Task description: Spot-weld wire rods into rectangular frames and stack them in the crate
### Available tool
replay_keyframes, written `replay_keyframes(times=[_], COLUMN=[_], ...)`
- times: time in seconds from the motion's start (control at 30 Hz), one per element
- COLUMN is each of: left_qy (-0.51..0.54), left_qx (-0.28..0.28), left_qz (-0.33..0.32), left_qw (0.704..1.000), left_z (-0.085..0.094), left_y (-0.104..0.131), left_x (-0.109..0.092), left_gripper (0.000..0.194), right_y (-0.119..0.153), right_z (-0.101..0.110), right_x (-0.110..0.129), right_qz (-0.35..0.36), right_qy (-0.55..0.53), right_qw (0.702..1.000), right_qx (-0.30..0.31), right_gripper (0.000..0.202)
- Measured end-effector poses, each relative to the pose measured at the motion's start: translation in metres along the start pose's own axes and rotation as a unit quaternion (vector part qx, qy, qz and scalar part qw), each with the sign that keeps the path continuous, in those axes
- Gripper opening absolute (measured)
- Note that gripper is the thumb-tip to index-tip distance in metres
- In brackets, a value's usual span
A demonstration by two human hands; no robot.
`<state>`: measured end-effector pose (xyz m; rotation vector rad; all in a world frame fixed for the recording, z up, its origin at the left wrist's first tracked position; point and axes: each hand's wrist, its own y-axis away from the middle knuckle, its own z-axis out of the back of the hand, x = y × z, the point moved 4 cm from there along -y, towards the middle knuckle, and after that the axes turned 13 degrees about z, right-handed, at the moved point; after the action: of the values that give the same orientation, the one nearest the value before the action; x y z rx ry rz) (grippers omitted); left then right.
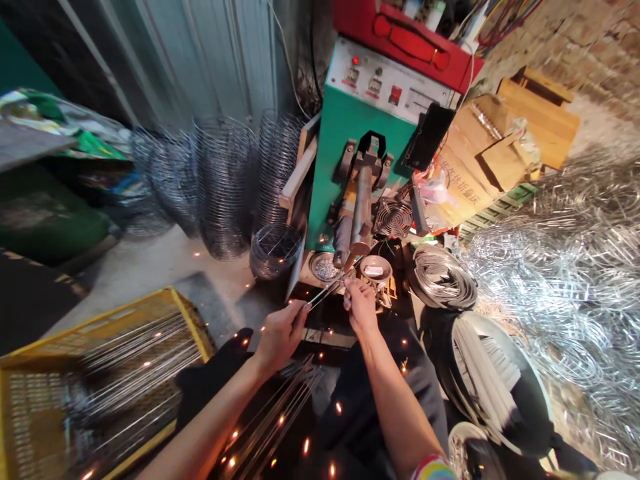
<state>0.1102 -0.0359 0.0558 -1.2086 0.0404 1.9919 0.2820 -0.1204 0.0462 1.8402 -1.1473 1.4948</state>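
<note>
Head view shows me both hands pinching thin wire rods under the arm of the green welding machine. My left hand grips the near ends between thumb and fingers; my right hand is closed on the far ends, just below the electrode. Sparks fleck my lap, where more rods lie. A yellow crate of rods sits to my left, and wire coils to my right.
</note>
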Motion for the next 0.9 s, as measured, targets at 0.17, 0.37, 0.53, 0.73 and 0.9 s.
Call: replay_keyframes(times=[0.17,0.37,0.53,0.73,0.9], left_qy=[0.035,0.028,0.027,0.035,-0.007], left_qx=[0.017,0.027,0.071,0.079,0.067], left_qz=[-0.027,-0.05,-0.024,-0.026,-0.093], left_qw=[0.999,0.998,0.997,0.996,0.993], left_z=[-0.006,-0.008,-0.005,-0.005,0.002], left_y=[-0.023,-0.044,-0.048,-0.056,-0.042], left_x=[-0.002,-0.002,0.0,0.002,0.0], left_gripper=[0.025,0.028,0.029,0.028,0.026], right_y=[-0.009,-0.017,-0.019,0.017,0.096], right_z=[0.01,0.014,0.014,0.035,0.05], right_x=[0.005,0.008,0.004,0.003,-0.021], right_qz=[0.033,0.037,0.027,-0.005,-0.114], right_qy=[0.001,0.017,-0.003,0.039,0.163], right_qw=[0.999,0.999,0.999,0.999,0.961], right_qx=[-0.018,-0.018,-0.017,0.021,0.193], right_gripper=[0.036,0.039,0.036,0.04,0.045])
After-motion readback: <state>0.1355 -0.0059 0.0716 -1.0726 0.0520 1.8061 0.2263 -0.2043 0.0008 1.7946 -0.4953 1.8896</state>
